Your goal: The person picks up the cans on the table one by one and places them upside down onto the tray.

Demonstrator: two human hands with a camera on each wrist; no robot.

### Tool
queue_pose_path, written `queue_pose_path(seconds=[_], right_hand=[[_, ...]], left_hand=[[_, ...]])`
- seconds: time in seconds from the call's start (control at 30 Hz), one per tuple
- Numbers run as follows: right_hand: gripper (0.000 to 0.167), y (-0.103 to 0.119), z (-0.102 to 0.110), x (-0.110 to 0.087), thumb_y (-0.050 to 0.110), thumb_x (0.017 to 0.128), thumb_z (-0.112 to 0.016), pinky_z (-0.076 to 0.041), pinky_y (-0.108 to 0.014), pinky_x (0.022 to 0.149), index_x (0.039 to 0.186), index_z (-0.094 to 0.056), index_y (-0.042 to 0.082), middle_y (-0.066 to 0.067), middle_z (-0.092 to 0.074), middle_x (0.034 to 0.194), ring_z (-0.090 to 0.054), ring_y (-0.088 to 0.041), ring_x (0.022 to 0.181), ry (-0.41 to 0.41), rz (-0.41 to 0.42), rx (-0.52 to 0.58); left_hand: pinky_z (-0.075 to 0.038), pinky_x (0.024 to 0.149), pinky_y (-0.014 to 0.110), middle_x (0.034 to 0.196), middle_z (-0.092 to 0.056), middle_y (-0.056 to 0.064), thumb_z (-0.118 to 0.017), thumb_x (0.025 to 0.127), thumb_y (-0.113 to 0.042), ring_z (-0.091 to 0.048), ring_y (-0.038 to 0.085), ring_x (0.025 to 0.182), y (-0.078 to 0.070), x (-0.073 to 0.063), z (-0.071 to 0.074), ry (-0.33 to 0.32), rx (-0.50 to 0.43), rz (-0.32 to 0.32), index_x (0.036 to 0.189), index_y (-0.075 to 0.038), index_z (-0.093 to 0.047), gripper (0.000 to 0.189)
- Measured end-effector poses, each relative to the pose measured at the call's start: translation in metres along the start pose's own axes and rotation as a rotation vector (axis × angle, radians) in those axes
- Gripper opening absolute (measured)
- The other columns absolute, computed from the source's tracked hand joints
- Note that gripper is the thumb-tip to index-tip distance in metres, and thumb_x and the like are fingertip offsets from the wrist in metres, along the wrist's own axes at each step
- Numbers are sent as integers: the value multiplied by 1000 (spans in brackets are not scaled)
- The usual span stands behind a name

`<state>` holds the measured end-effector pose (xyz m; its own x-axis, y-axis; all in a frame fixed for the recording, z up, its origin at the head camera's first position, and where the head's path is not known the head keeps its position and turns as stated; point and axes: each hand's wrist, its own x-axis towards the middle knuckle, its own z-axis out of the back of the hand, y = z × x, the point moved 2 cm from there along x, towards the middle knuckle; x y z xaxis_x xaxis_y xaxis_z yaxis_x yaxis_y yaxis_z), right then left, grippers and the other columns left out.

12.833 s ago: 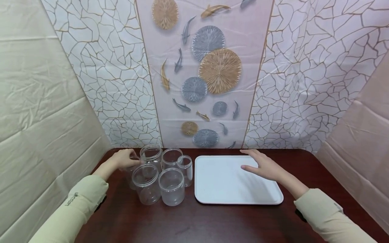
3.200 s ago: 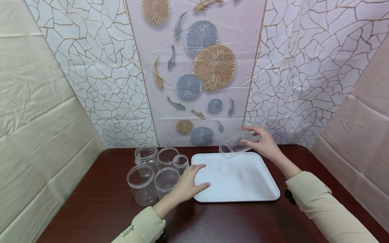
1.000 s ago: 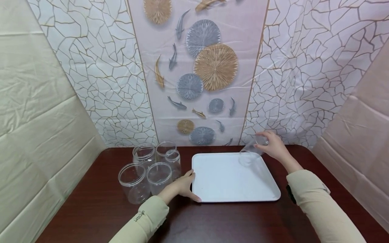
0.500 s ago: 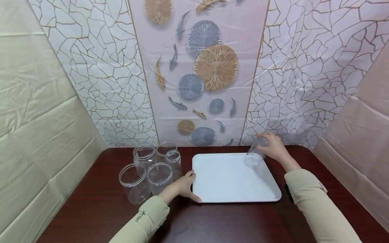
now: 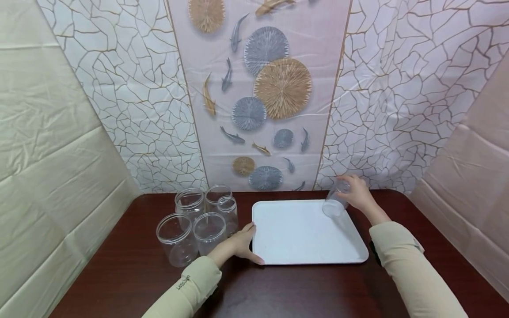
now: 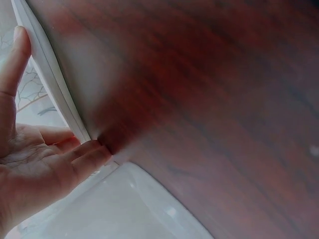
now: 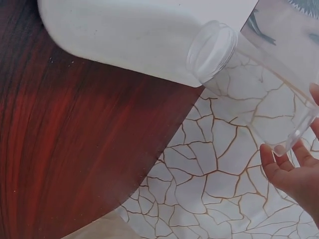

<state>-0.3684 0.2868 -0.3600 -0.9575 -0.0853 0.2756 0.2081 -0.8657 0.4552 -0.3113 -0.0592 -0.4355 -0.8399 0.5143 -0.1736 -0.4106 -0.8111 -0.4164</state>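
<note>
we are finding the left hand (image 5: 241,244) spread against the tray (image 5: 298,234), the right hand (image 5: 361,195) pinching the tilted jar (image 5: 334,206), judging it light, stiff, slippery, surer gripped mid-wall, below the pinch.

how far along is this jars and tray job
Looks early. Done: the tray is laid out, left hand at its left edge. In hand: the right hand holds one jar, tilted mouth down, over its far right corner. Apparently left: five other jars beside it.
</note>
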Motion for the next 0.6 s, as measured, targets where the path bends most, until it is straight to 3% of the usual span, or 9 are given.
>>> queue_pose_path(seconds=[0.33,0.6], right_hand=[[50,6,-5,7,10,86,-65,-36,-65,95,130,-48,-6,-36,-44,126,-37,-57,117,43,12,-56],[47,7,-7,10,10,85,-66,-31,-64,99,127,-52,-5,-34,-48,126,-38,-55,118,22,48,-96]], left_hand=[[-34,108,51,153,-21,25,-83,68,-40,-33,39,137,1,-3,0,5,15,-1,145,9,-22,109],[-34,108,49,153,-21,24,-83,68,-41,-34,39,136,1,0,0,2,15,-2,145,8,-23,109]])
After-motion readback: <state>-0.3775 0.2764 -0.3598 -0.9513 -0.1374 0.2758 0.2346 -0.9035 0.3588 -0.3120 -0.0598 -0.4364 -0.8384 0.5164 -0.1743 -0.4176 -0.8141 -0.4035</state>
